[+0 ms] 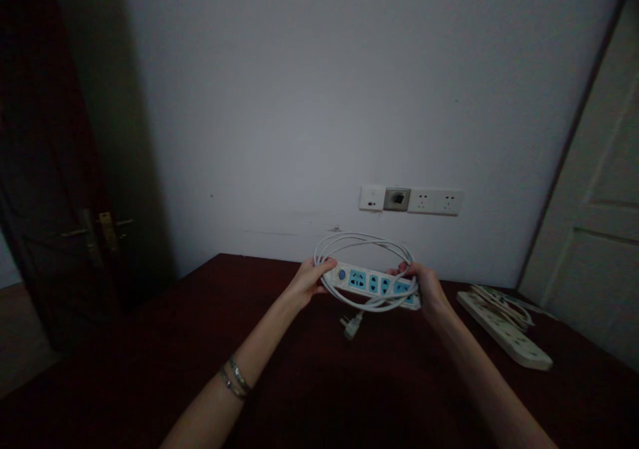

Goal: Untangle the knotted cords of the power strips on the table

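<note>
A white power strip (367, 281) with blue socket panels and a round blue button is held up above the dark red table, its socket side facing me. Its white cord (367, 238) is looped in several coils around it. My left hand (308, 281) is closed on the strip's left end and the coils there. At the other end, my right hand (424, 286) grips the coiled cord and the strip; some of its fingers are hidden behind them. The plug (352, 326) hangs loose below the coils, prongs pointing left.
A second white power strip (504, 332) with its bundled cord (504, 304) lies on the right of the dark red table (224, 322). Wall sockets (422, 201) sit just behind the table. A dark door (54, 189) stands at left, a pale door (599, 189) at right.
</note>
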The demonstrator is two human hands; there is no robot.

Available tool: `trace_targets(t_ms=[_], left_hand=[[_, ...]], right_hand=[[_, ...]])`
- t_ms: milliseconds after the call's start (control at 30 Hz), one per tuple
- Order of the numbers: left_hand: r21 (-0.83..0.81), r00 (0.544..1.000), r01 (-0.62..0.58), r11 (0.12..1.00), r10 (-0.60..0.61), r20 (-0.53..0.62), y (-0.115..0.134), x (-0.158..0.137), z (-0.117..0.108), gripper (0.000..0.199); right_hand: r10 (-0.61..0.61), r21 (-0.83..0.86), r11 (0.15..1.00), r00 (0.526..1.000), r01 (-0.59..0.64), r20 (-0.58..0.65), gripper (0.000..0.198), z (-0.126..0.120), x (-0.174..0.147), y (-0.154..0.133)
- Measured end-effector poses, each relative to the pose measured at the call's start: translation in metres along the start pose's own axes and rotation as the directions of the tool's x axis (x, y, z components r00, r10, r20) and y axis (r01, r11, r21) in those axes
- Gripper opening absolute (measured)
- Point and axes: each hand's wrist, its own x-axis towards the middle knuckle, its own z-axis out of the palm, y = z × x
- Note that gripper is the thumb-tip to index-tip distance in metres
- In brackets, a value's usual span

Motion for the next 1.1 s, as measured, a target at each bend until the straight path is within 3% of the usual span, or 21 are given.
trace_targets(t_ms=[167,367,633,933,1100], left_hand=[[-0.054,0.993,-0.031,0.998,0.025,-0.114,-0.001,0.005,-0.004,0.024],[-0.129,0.980,-0.072,0.989,0.046,-0.195,0.002,0.005,-0.006,0.017],[-0.164,0.996,-0.054,0.985,0.042,-0.075,0.005,0.008,-0.016,0.015],[-0.285,0.997,0.032,0.958,-0.049,-0.055,0.000,0.016,-0.022,0.011],[-0.367,0.993,0.103,0.924,-0.116,-0.014,-0.002,0.017,-0.020,0.012]], right_hand=[[0.146,0.009,0.989,0.989,-0.146,-0.015,0.014,0.005,-0.003,-0.004],[0.104,-0.066,0.992,0.994,-0.106,-0.028,0.018,0.010,-0.005,0.002],[0.035,-0.081,0.996,0.996,-0.042,-0.083,0.019,0.009,-0.006,-0.001],[-0.115,0.045,0.992,0.993,0.115,0.003,0.029,0.002,0.001,0.001],[-0.116,0.110,0.988,0.992,0.111,0.046,0.023,0.007,-0.002,-0.003]])
